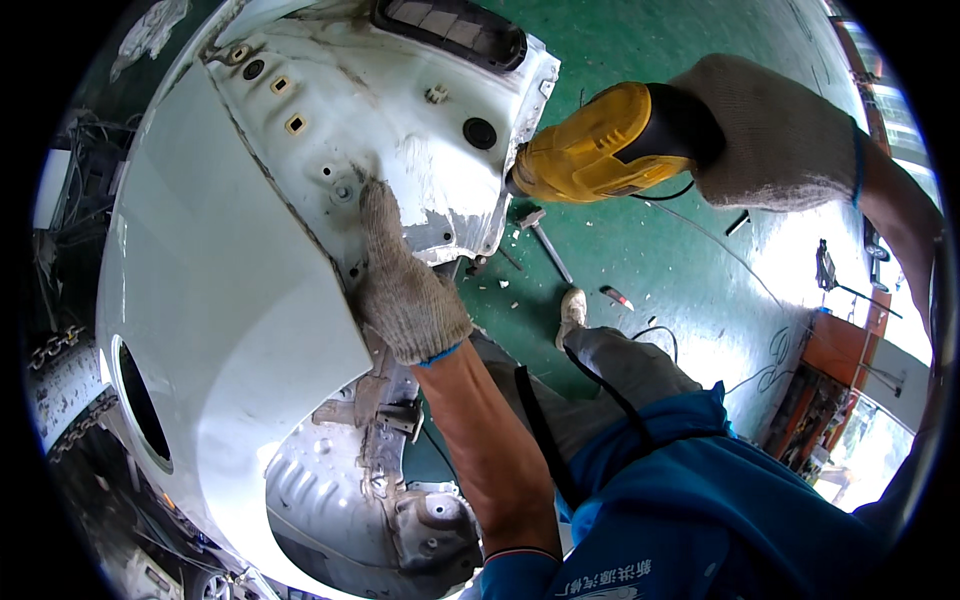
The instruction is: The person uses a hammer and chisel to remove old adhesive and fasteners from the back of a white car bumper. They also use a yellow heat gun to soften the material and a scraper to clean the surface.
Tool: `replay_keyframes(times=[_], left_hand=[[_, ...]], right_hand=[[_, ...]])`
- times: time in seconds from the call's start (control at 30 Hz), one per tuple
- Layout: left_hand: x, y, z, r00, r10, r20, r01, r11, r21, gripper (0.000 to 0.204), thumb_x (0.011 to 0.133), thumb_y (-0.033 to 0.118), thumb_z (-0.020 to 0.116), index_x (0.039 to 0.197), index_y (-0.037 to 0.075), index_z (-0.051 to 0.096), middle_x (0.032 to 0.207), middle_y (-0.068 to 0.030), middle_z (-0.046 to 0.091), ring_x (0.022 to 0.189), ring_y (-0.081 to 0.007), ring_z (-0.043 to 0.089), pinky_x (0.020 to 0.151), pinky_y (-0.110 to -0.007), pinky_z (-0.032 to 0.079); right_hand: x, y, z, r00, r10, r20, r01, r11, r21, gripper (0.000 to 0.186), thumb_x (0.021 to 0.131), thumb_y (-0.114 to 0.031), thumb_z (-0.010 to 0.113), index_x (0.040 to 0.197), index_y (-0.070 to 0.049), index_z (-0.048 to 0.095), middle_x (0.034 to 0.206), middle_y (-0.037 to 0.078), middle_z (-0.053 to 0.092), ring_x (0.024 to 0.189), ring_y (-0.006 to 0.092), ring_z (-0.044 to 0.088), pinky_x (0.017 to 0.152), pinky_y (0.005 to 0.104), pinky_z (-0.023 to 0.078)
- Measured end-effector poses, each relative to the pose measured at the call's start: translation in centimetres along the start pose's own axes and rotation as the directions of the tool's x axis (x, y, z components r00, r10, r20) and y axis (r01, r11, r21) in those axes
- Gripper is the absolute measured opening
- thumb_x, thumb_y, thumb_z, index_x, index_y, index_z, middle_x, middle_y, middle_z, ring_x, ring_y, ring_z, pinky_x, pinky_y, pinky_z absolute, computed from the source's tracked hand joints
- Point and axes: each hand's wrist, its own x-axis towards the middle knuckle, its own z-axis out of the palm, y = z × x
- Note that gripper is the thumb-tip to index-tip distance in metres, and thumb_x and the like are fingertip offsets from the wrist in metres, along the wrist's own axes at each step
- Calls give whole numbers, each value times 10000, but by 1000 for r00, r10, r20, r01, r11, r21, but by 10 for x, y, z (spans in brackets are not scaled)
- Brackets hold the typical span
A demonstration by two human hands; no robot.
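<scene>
My left hand (405, 295), in a knitted grey work glove, rests on the white car-body panel (300, 200) along a seam, its foremost finger stretched upward over the metal. The other fingers are partly hidden. My right hand (765, 150), gloved too, is closed on a yellow and black power tool (590, 140), whose dark front end meets the panel's right edge, where bare metal and scuffs show. The panel has several holes and round black plugs. A dark rectangular opening sits at its top. The larger smooth white outer panel (190, 260) curves down the left side.
Below, on the green floor (690, 260), lie a hammer (550, 245), a small red-handled tool (615, 295), cables and scraps near my shoe (572, 315). Dark parts and a chain (55, 345) are at far left. A wooden cabinet (820, 370) stands at the right.
</scene>
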Motion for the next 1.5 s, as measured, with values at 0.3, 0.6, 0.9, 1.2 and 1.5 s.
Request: replay_keyframes(times=[0.3, 0.6, 0.9, 1.2, 1.5], left_hand=[[-2, 0, 5, 1000, -15, 15, 15, 1000, -15, 512, 1003, 186, 654, 1470, 21, 527, 1326, -143, 639, 1074, -222, 676, 836, -315, 596], [0, 12, -2, 999, 3, -41, -3, 1000, 6, 511, 1003, 176, 650, 1476, 26, 524, 1332, -145, 636, 1075, -223, 676, 836, -315, 597], [-2, 11, 15, 1000, -22, -18, 21, 999, -35, 512, 1004, 166, 646, 1481, 32, 520, 1338, -147, 633, 1075, -223, 675, 836, -316, 598], [-5, 12, 12, 998, -56, -2, 55, 997, -57, 512, 1004, 156, 642, 1486, 37, 516, 1344, -149, 630, 1076, -224, 675, 836, -316, 598], [-7, 12, 9, 998, -67, -1, 67, 995, -67, 514, 1004, 145, 639, 1492, 42, 513, 1351, -151, 627, 1076, -224, 675, 837, -317, 599]], right_hand=[[-1, -11, -12, 939, 330, 96, -344, 886, 312, 584, 620, -36, 764, 1168, 106, 622, 799, 148, 675, 620, 212, 710, 540, 349, 583], [20, 8, -1, 911, 267, 314, -406, 706, 580, 357, 616, -22, 770, 914, 140, 657, 645, 144, 665, 539, 208, 683, 532, 318, 577], [-4, 0, 4, 989, 143, 46, -150, 955, 254, 329, 662, -20, 723, 976, 74, 695, 676, 142, 676, 609, 233, 701, 589, 353, 583], [-16, -50, -15, 954, 136, 267, -80, 974, -210, 319, 826, -156, 729, 1107, -9, 698, 917, 184, 745, 861, 319, 751, 790, 437, 624], [-14, -62, -20, 908, 241, 341, -193, 966, -170, 308, 813, -184, 738, 1059, -4, 695, 870, 181, 736, 833, 322, 745, 771, 427, 606]])
